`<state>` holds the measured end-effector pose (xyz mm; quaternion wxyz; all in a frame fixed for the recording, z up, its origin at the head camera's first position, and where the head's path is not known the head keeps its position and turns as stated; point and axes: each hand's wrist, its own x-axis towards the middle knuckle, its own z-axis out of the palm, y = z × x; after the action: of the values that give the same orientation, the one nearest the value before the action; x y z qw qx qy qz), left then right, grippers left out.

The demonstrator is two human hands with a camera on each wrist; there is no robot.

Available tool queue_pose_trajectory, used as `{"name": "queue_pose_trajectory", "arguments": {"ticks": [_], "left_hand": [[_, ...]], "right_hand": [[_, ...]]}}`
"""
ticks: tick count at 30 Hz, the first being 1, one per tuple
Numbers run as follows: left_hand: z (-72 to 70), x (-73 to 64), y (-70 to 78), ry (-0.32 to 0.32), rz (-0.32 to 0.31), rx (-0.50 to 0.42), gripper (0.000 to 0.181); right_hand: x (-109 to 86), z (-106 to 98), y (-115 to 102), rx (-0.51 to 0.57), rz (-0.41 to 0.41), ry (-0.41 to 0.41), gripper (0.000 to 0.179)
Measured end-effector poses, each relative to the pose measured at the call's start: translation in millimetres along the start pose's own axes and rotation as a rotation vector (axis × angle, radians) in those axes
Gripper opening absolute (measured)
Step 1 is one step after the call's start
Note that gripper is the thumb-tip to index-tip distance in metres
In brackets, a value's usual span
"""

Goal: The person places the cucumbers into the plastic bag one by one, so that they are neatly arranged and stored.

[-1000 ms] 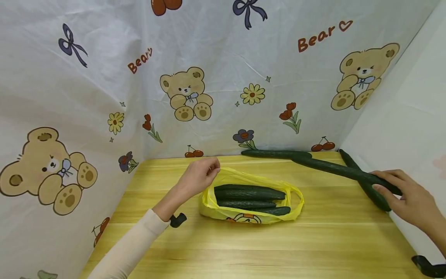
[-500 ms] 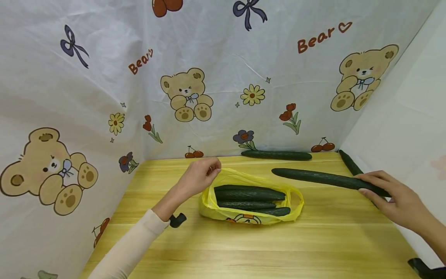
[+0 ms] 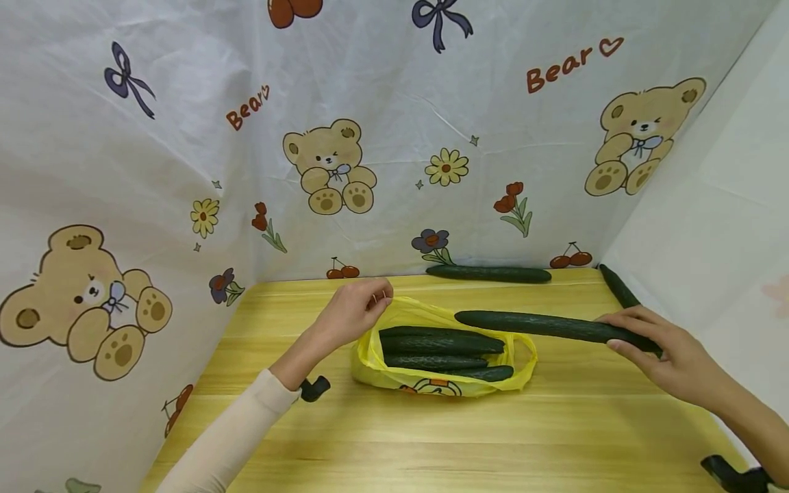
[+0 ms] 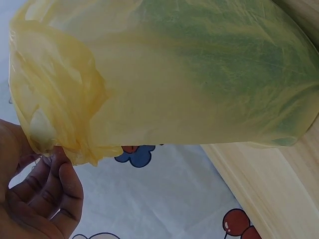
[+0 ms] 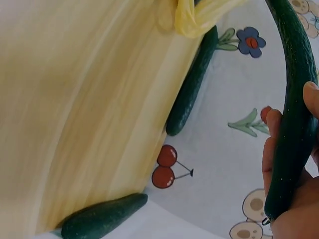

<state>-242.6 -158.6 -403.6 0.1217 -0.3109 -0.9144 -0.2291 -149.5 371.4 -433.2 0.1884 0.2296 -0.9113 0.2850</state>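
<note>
My left hand [image 3: 353, 309] pinches the upper left edge of a yellow plastic bag [image 3: 370, 375], holding its mouth open. In the left wrist view, thumb and fingertips meet on the bunched film of the bag [image 4: 164, 109]. Several dark green cucumbers [image 3: 440, 339] lie side by side inside. My right hand [image 3: 672, 359] grips a long cucumber [image 3: 536, 324] near its right end. The cucumber's far tip overlaps the bag's back rim in the head view. In the right wrist view, fingers and thumb wrap around this cucumber [image 5: 297, 134].
One cucumber [image 3: 488, 274] lies along the back edge of the wooden table [image 3: 431, 445]. Another cucumber [image 3: 618, 285] rests by the right wall, partly hidden behind my right hand. White sheeting [image 3: 382, 75] printed with bears stands at the back and sides.
My right hand has lifted the cucumber off the one by the right wall and carried it left toward the bag. My left hand has stayed on the bag's edge.
</note>
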Motion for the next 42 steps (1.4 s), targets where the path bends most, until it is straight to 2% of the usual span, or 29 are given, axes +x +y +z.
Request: {"name": "queue_pose_trajectory", "arguments": {"ticks": [5,13,19,30,42], "left_hand": [[-0.8,-0.3,-0.3,-0.006,0.002,-0.015,0.007],[-1.9,0.3,-2.9,-0.067,0.101,-0.059,0.012],[-2.1,0.6,-3.5,-0.122,0.140,-0.074,0.016],[-4.6,2.4,-5.7,-0.155,0.041,-0.097,0.014],[-7.6,1.8,-3.0,-0.147,0.030,-0.109,0.016]], "right_hand": [[6.1,13,-8,0.023,-0.046,-0.032,0.054],[16.7,32,-18,0.022,-0.075,-0.085,0.052],[23.9,42,-24,0.005,-0.114,-0.097,0.048],[41.3,56,-38,-0.005,-0.149,-0.145,0.039],[63.3,87,-48,0.017,-0.172,-0.156,0.035]]}}
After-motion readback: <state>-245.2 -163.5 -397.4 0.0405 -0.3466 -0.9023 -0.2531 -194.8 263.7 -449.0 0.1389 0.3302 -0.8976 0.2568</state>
